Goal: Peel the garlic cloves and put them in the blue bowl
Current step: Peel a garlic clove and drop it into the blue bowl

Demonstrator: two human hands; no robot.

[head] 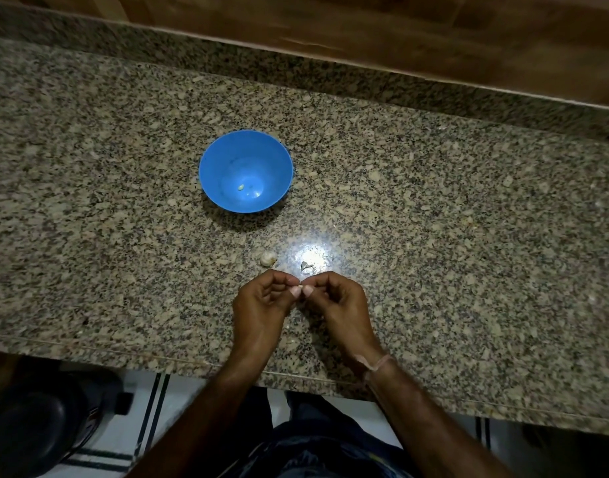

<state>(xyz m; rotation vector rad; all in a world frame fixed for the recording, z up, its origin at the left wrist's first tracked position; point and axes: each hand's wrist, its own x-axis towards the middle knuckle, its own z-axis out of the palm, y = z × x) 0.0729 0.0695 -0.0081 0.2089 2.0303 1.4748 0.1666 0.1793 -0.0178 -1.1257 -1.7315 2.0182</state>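
Garlic duty near the worktop's (434,236) front edge
My left hand (261,305) and right hand (341,305) both had curled fingertips pinching one tiny clove (299,288) between them; the blue bowl (227,157) sat mid-worktop, a peeled bit (241,187) inside.

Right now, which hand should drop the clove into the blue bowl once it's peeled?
Probably the left hand. Both hands pinch the garlic clove, but the blue bowl sits ahead on the left hand's side, so it needn't cross over the right hand.
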